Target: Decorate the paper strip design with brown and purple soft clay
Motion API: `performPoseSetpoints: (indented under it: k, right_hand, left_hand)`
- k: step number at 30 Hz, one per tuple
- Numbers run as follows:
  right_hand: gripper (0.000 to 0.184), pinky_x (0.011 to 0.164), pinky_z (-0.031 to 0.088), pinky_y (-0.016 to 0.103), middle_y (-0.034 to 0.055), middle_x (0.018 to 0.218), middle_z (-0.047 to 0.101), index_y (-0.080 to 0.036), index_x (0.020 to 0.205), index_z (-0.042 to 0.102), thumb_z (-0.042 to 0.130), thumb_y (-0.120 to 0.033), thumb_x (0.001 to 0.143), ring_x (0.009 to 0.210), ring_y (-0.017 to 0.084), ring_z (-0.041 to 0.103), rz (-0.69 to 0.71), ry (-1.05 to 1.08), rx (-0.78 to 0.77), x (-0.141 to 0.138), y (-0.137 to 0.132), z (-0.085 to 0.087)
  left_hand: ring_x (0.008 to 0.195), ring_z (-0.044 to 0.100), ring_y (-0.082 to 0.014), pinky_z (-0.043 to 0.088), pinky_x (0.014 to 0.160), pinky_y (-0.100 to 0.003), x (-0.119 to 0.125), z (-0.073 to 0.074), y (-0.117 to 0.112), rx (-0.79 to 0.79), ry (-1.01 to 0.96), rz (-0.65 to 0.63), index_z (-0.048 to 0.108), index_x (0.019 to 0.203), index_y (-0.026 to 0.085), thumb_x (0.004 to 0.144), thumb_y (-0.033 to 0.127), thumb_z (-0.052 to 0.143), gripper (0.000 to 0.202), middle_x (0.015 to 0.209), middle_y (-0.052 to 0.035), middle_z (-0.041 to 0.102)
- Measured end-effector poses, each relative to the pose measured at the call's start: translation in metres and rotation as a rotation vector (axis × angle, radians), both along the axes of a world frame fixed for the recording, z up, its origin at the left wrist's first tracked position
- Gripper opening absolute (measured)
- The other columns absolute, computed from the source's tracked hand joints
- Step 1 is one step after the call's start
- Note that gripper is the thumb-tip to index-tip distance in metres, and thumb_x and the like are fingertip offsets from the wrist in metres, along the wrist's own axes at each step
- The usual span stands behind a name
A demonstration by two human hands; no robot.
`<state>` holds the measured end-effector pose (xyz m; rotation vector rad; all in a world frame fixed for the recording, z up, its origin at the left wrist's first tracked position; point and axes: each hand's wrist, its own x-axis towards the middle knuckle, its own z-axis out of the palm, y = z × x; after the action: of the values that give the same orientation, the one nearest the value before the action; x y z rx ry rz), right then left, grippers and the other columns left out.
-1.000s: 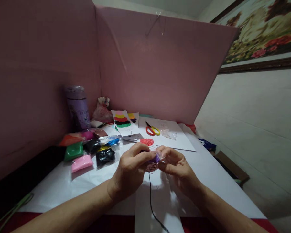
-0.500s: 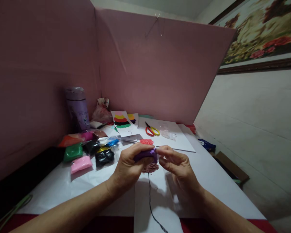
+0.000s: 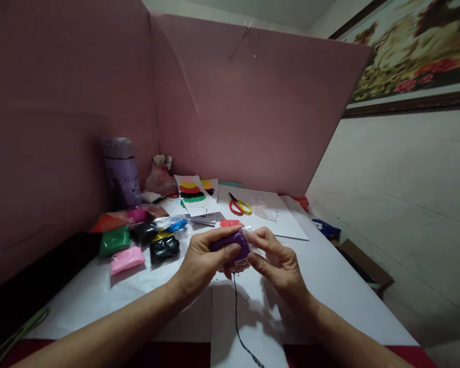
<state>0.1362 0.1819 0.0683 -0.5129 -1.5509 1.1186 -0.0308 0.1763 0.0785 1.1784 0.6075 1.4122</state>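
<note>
My left hand [image 3: 205, 255] is closed round a clear packet of purple clay [image 3: 240, 246], thumb across its near face. At the packet's right end, the fingers of my right hand [image 3: 278, 258] pinch the loose plastic edge. Beneath the packet lies a white sheet [image 3: 224, 322] with a textured figure on it: a coral-red patch [image 3: 230, 223] at the top, a brownish-pink patch [image 3: 242, 267] lower down, and a thin black strand [image 3: 237, 317] running toward me. My hands and the packet hide the middle of that figure.
Several clay packets, among them green [image 3: 115, 240], pink [image 3: 127, 259] and black [image 3: 164, 249], lie at left. Behind them stands a purple bottle [image 3: 121, 171]. Scissors [image 3: 239, 205] rest on a white board [image 3: 291, 227] beside painted sheets [image 3: 195, 197]. Pink panels [image 3: 245, 112] enclose the back and left.
The purple packet has tilted so more of its face shows, with my left thumb now across it. My right fingers have closed in on its plastic end.
</note>
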Motion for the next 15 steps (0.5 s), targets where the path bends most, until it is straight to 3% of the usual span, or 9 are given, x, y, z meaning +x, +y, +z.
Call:
performPoseSetpoints:
  k: [8, 15]
  right_hand:
    - [0.025, 0.087, 0.044, 0.040, 0.0024, 0.092, 0.051, -0.036, 0.109, 0.070, 0.066, -0.031, 0.085, 0.089, 0.020, 0.050, -0.037, -0.115, 0.170, 0.0046, 0.0064, 0.0066]
    - [0.023, 0.087, 0.043, 0.040, 0.0027, 0.094, 0.052, -0.034, 0.105, 0.070, 0.066, -0.025, 0.083, 0.092, 0.022, 0.050, -0.153, -0.154, 0.289, 0.0046, 0.0070, 0.0058]
  left_hand:
    - [0.043, 0.061, -0.0099, 0.053, 0.038, -0.019, 0.0004, 0.0014, -0.0011, -0.058, -0.016, -0.027, 0.075, 0.093, 0.018, 0.065, 0.016, 0.080, 0.028, 0.063, -0.0006, 0.070]
    - [0.043, 0.060, -0.0108, 0.052, 0.039, -0.021, 0.0003, 0.0005, -0.0005, -0.064, 0.029, 0.002, 0.072, 0.093, 0.015, 0.065, 0.020, 0.080, 0.029, 0.064, -0.0005, 0.067]
